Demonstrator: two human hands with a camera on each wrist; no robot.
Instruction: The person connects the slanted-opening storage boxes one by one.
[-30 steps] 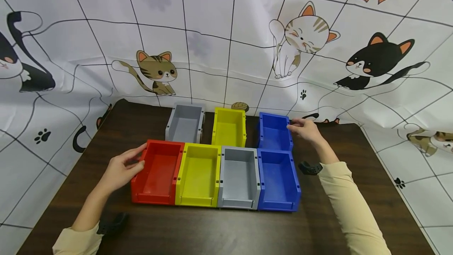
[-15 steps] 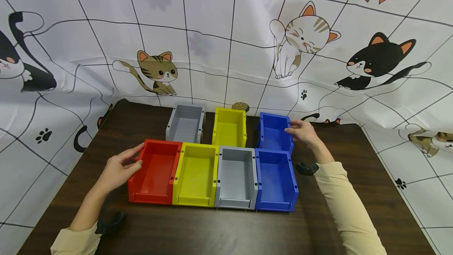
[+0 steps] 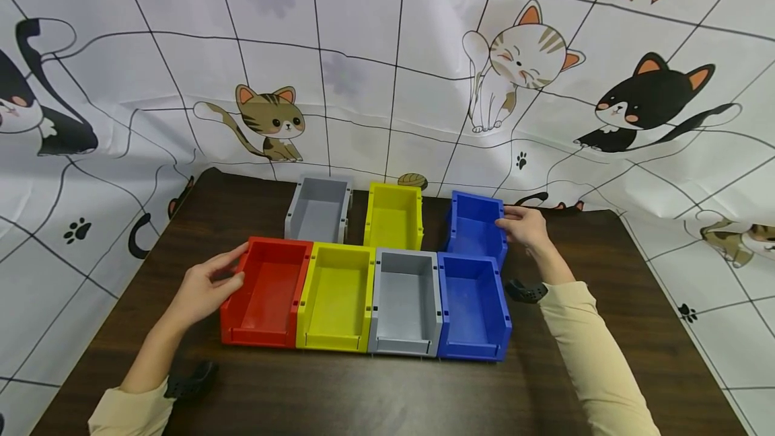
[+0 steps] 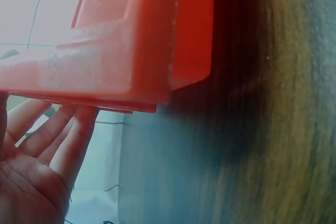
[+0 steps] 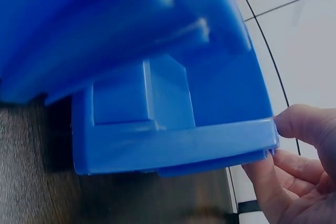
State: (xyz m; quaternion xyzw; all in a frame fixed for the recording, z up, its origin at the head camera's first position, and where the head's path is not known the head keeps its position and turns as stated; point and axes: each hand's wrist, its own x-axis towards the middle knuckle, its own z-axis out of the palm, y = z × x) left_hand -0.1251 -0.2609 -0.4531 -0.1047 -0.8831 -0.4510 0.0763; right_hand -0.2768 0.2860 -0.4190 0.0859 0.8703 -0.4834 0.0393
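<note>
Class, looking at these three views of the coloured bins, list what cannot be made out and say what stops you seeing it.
- Right wrist view: the rear blue bin fills the frame; its inside is hidden, and the frame edge cuts off the right hand.
- Left wrist view: the red bin is blurred, and the left hand is cut off.
- Head view: the rear blue bin's right wall hides the right hand's fingertips.

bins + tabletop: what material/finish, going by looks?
Open-topped stacking bins, e.g. the red bin at the left hand and the rear blue bin in the right hand: probably moulded plastic, semi-gloss, with ribbed walls and uniform colour. Dark brown table: wood-grain surface, possibly laminate.
</note>
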